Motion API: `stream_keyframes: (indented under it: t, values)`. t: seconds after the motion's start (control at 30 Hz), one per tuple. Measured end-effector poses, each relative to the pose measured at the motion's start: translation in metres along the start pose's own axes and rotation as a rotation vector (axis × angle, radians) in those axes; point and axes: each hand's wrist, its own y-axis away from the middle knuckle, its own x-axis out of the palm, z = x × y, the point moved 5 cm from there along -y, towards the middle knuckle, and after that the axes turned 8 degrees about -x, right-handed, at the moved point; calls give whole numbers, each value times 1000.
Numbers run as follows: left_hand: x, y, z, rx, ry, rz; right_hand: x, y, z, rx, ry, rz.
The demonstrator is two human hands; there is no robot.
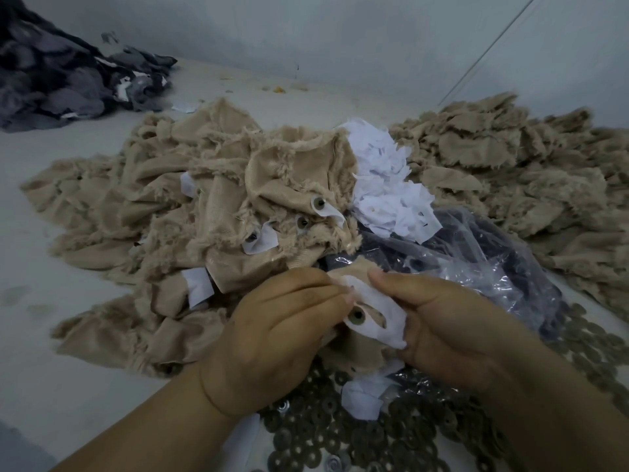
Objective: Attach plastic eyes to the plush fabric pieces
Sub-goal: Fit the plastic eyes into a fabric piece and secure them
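Behind hands: beige plush heap (190,199), plastic bag (476,260) | left hand (272,342), right hand (442,328) pinch fabric piece (371,321)

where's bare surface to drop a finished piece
Free: the pale surface left of the beige plush heap, and the strip between that heap and the dark fabric pile. Crowded: round the hands, with washers, the plastic bag and white scraps.
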Motion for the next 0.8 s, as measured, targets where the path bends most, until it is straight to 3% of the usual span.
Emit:
stream_keyframes:
  t: [0.17, 0.5, 0.8]
  values:
    - [1, 0, 2, -21, 19, 18, 2, -1, -2, -22, -74, 27]
    - [0, 0, 14, -352, 238, 36, 6, -3, -8, -78, -112, 24]
    - [11, -1, 11, -296, 269, 156, 15, 0, -12, -42, -164, 41]
